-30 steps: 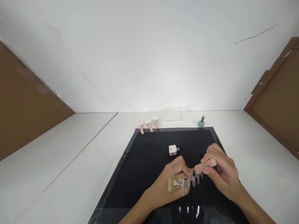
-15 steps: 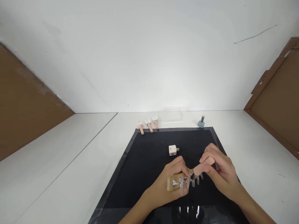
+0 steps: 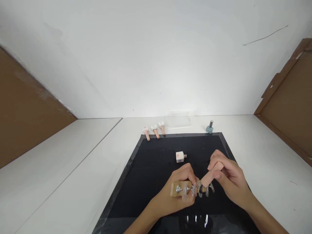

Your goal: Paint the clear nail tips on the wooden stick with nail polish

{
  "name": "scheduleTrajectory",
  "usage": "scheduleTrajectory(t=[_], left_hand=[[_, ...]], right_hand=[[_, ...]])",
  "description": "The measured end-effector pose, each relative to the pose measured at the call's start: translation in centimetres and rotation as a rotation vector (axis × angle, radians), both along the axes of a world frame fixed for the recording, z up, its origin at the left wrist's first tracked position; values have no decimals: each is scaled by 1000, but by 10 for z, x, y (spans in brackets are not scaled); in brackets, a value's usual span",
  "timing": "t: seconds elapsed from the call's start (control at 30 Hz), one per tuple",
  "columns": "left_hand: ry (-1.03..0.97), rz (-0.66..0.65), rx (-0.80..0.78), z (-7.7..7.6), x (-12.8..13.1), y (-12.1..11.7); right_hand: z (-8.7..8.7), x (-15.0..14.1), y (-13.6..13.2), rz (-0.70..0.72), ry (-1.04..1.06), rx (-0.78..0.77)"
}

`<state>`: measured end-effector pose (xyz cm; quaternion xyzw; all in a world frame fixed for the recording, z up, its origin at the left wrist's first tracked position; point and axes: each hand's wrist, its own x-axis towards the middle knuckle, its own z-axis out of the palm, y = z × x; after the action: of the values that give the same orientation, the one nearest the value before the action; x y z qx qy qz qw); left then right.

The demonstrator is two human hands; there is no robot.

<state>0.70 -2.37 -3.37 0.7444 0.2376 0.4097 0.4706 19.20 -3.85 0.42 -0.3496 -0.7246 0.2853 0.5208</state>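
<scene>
One wooden strip (image 3: 174,189) with nail tips (image 3: 200,191), less slanted than before.

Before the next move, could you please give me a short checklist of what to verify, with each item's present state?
1. Left hand has hold of the wooden stand: ok.
2. Right hand holds the pink cap between thumb and fingers: ok.
3. Brush under the cap touching one of the clear tips: cannot tell; too small and partly hidden.
4. White bottle closed: not ok; it rests on the black mat with its neck bare.
5. Three pink-capped bottles closed: ok; they are in a row at the mat's far edge.
6. Teal bottle closed: ok; its silver cap is on.
</scene>
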Motion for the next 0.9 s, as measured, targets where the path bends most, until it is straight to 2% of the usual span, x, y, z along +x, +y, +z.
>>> scheduleTrajectory(t=[0.17,0.33,0.47,0.6,0.73,0.9], left_hand=[[-14,-3,15,-2,-1,-1],[-19,-13,28,-3,-2,-1],[-10,-3,41,-1,-2,0],[-11,-15,26,0,0,2],[-11,-34,51,-2,0,4],[14,-48,98,-6,-3,3]], right_hand=[[-3,-2,-1,-107,4,28],[-2,-3,-2,-143,64,27],[0,0,-1,-52,115,10],[6,-1,0,100,34,11],[10,-4,1,74,-37,62],[6,-3,0,2,-75,112]])
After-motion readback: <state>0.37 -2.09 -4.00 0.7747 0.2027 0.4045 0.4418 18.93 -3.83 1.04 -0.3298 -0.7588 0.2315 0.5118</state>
